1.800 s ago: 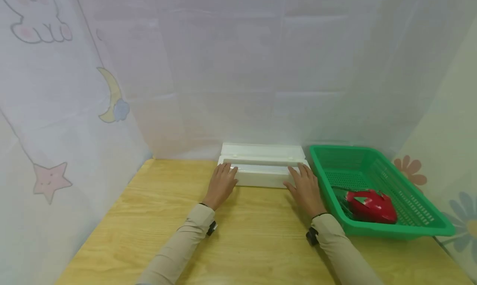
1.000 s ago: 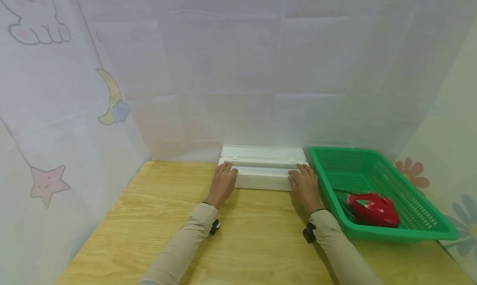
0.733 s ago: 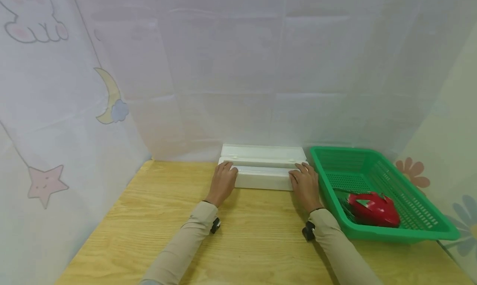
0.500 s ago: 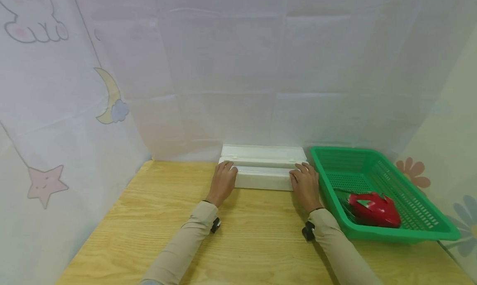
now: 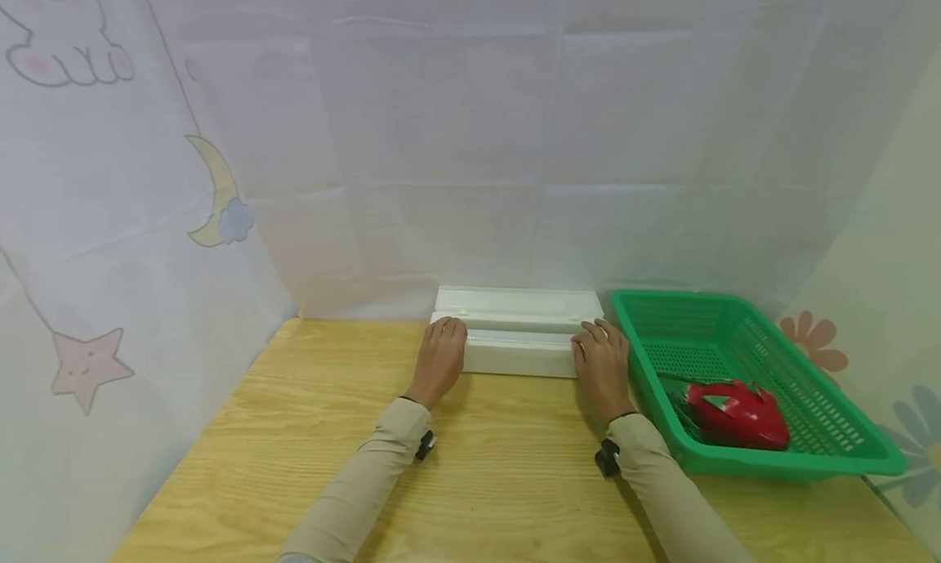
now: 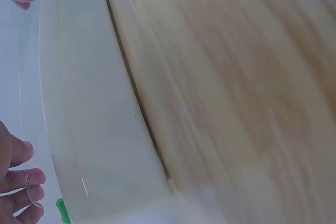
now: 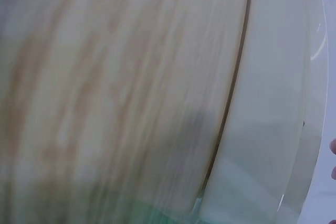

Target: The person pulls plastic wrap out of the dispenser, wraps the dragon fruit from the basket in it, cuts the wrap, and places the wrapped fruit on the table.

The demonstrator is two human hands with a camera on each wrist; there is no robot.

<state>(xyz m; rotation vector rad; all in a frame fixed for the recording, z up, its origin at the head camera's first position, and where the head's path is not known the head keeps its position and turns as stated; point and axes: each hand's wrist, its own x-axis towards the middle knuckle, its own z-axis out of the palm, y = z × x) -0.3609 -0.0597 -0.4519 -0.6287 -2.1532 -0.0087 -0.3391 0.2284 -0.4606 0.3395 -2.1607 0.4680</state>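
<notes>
1 head view, forward and down; 2 close wrist views; white box in all 3

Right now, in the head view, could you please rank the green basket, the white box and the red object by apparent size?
Largest to smallest:
1. Green basket, clearly largest
2. White box
3. Red object

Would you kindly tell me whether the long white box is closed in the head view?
No, the flat white lid is open at the back of the long white box, exposing its interior.
</notes>
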